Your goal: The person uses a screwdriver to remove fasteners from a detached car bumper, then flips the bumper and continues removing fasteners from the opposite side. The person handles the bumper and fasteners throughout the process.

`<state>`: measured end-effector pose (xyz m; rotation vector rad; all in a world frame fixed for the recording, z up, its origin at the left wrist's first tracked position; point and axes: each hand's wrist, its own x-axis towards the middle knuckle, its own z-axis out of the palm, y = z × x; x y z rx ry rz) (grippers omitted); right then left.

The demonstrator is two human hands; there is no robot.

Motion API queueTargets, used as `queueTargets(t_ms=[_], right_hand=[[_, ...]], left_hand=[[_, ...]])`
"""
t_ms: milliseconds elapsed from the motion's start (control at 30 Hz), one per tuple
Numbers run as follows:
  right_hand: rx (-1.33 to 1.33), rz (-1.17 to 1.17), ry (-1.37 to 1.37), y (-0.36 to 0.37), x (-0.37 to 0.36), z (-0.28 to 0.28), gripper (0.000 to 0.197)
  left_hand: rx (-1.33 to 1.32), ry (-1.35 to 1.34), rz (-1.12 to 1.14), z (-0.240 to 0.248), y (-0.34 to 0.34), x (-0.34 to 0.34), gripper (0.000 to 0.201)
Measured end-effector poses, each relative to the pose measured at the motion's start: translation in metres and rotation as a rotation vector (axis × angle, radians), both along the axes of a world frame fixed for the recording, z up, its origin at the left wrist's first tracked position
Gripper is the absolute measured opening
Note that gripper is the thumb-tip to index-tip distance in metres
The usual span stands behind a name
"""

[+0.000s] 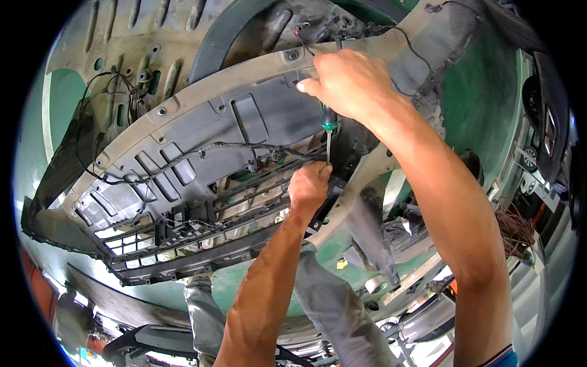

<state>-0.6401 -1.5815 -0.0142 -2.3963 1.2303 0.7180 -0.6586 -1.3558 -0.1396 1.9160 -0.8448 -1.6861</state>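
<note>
My right hand (pixel 354 82) is closed over the handle of a screwdriver (pixel 329 119) with a green and black grip, its thumb sticking out to the left. The metal shaft points down toward my left hand (pixel 309 183), whose fingers are pinched together right at the tip. What those fingers hold there is hidden. Both hands are over a large car bumper (pixel 202 122), its dark inner side showing. A black slatted grille (pixel 131 263) runs along the bumper's near side. Across the inside lies a black wiring harness (pixel 226 145) with connectors.
A soiled panel with ribs (pixel 122 73) lies beyond the bumper, with loose cables (pixel 122 82) on it. Dark trim pieces (pixel 373 232) rest on the green floor (pixel 474 104) at right. A bundle of reddish wires (pixel 513 232) is farther right. My legs (pixel 333 293) stand at the near side.
</note>
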Motion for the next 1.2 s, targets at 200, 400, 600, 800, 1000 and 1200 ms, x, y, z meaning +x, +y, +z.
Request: queueTargets(t_ms=[200, 400, 600, 800, 1000, 1200], right_hand=[[0.548, -0.060, -0.232, -0.019, -0.006, -0.002, 0.023], [0.170, 0.042, 0.185, -0.010, 0.016, 0.012, 0.024], [0.365, 0.002, -0.211, -0.013, -0.002, -0.014, 0.025], [0.341, 0.002, 0.045, -0.011, 0.016, 0.001, 0.025], [0.383, 0.019, -0.248, -0.011, 0.001, -0.009, 0.028], [0.195, 0.029, 0.108, -0.007, 0.013, 0.004, 0.028]], left_hand=[[0.049, 0.040, 0.023, 0.001, 0.003, 0.001, 0.032], [0.117, -0.003, -0.008, 0.009, -0.003, 0.000, 0.031], [0.075, -0.001, -0.045, 0.008, -0.006, 0.001, 0.031], [0.084, 0.001, -0.020, 0.009, -0.005, 0.004, 0.031], [0.078, 0.096, -0.060, 0.011, -0.011, 0.011, 0.032], [-0.034, 0.075, -0.172, -0.004, 0.001, 0.020, 0.033]])
